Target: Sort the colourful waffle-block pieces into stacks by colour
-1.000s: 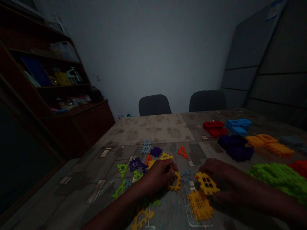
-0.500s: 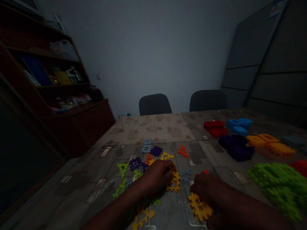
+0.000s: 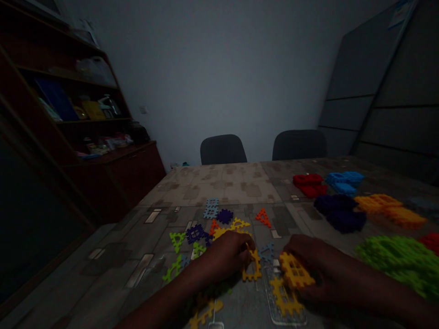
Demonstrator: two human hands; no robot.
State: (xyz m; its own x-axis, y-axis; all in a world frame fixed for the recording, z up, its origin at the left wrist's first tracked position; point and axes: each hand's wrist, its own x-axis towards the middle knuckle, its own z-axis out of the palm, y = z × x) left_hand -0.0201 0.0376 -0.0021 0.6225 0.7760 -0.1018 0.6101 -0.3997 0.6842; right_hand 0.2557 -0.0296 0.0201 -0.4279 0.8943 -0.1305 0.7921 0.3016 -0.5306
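Note:
My right hand (image 3: pixel 320 260) grips a yellow toothed square building piece (image 3: pixel 297 271) with a window-like lattice, thumb below and fingers above. Just under it, a second yellow square piece (image 3: pixel 284 304) lies on the table. My left hand (image 3: pixel 236 251) is closed, with its fingertips on a yellow open-framed piece (image 3: pixel 254 273). Between the hands is a grey-blue triangle piece (image 3: pixel 266 252). Around my left forearm lie a purple square piece (image 3: pixel 195 234), a green triangle piece (image 3: pixel 177 241) and other loose pieces, some hidden by the arm.
Sorted stacks stand on the right: red (image 3: pixel 309 185), light blue (image 3: pixel 345 182), purple (image 3: pixel 339 212), orange-yellow (image 3: pixel 389 209) and green (image 3: pixel 399 260). An orange triangle piece (image 3: pixel 263 218) lies beyond my hands. Two chairs (image 3: pixel 223 150) stand behind the patterned table (image 3: pixel 192 183).
My right hand has risen with one yellow square piece, uncovering another yellow square beneath it. My left hand stays nearly in place at the yellow open-framed piece.

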